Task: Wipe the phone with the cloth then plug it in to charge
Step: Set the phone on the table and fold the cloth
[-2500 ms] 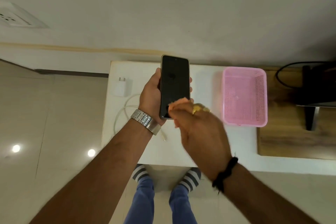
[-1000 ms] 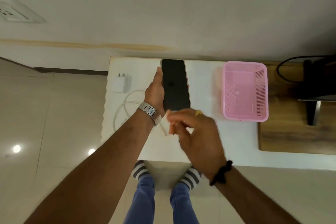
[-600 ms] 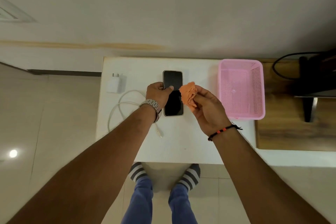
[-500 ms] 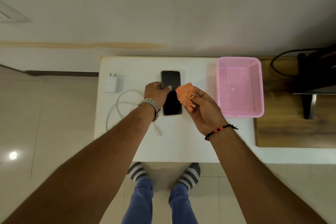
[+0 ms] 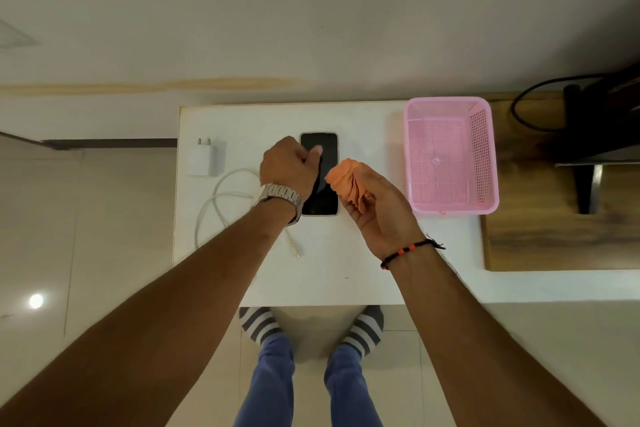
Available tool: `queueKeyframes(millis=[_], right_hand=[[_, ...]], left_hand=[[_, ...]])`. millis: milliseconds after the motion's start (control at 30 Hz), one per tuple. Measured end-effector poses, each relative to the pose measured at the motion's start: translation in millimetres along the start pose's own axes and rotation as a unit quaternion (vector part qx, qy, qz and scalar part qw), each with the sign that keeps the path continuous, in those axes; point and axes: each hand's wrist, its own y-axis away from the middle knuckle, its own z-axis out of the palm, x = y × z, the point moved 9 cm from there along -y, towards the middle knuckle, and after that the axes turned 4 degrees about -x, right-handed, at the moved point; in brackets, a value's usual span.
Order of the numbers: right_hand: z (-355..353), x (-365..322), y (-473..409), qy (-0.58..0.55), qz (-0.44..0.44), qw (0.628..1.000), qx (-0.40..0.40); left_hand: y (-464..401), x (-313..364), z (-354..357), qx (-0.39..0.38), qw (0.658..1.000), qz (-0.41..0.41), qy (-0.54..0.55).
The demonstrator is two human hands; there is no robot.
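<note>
Phone (image 5: pixel 323 166) lies flat on white desk (image 5: pixel 325 263), screen up and dark, approx centre of desk. L hand (image 5: pixel 289 166) is over its left edge, thumb on the glass; other fingers hidden behind the hand, so cannot tell if they curl round the edge or just rest. R hand (image 5: pixel 375 208) is palm-up just right of phone, fingers clamped on bunched orange cloth (image 5: pixel 348 184); cloth overlaps phone's right edge in view, contact w/ screen not clear.

Charging kit, left of phone: white adapter (image 5: pixel 202 159) lying on desk, pins toward the wall; white cable (image 5: pixel 221 201) in loose loop, free connector end (image 5: pixel 296 253) near front of desk, partly under L forearm. Not plugged into phone; cable-to-adapter joint not visible. Pink basket (image 5: pixel 450 156) on the right, well apart.

Progress (judgement): in wipe stage or at its end; can't confirm screen is clean. Left to do: put cloth down, connector into phone, adapter to a socket. Charging half not begun.
</note>
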Motion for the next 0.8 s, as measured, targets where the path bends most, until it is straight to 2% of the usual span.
queueKeyframes(millis=[33,67,133,167,200,367,467,533,667,800], right_hand=[[0.3,-1.3,-0.4,0.014,-0.009,1.000,0.001],[-0.9,-2.6,-0.2,0.014,-0.012,1.000,0.010],[-1.8,-4.8,1.5,-0.006,-0.009,1.000,0.025],[-0.6,-6.1,2.5,-0.008,-0.012,1.000,0.024],[-0.6,-6.9,3.1,0.000,-0.016,1.000,0.027],[-28.8,-6.3,9.9,0.072,-0.036,0.982,0.173],[-44.1,0.0,15.1,0.090,-0.033,0.968,0.232],[-51.2,9.5,16.6,0.075,-0.022,0.966,0.248],[-53.8,26.6,16.0,0.047,0.001,0.975,0.217],[-69.7,31.4,17.1,0.063,0.017,0.955,0.289]], left_hand=[[4.0,12.0,2.0,-0.040,0.998,0.032,0.043],[9.1,20.3,9.9,-0.116,0.986,0.033,0.113],[28.2,29.7,33.9,-0.302,0.919,-0.028,0.253],[35.5,33.7,38.9,-0.355,0.891,-0.034,0.281],[36.4,35.8,38.9,-0.369,0.886,-0.023,0.282],[4.4,30.0,19.2,-0.284,0.922,-0.023,0.262],[-7.3,39.5,15.0,-0.277,0.939,0.040,0.200],[-8.1,47.2,16.8,-0.281,0.943,0.068,0.165],[-10.1,66.4,28.0,-0.315,0.938,0.110,0.097],[-14.2,93.7,42.6,-0.310,0.933,0.183,0.011]])
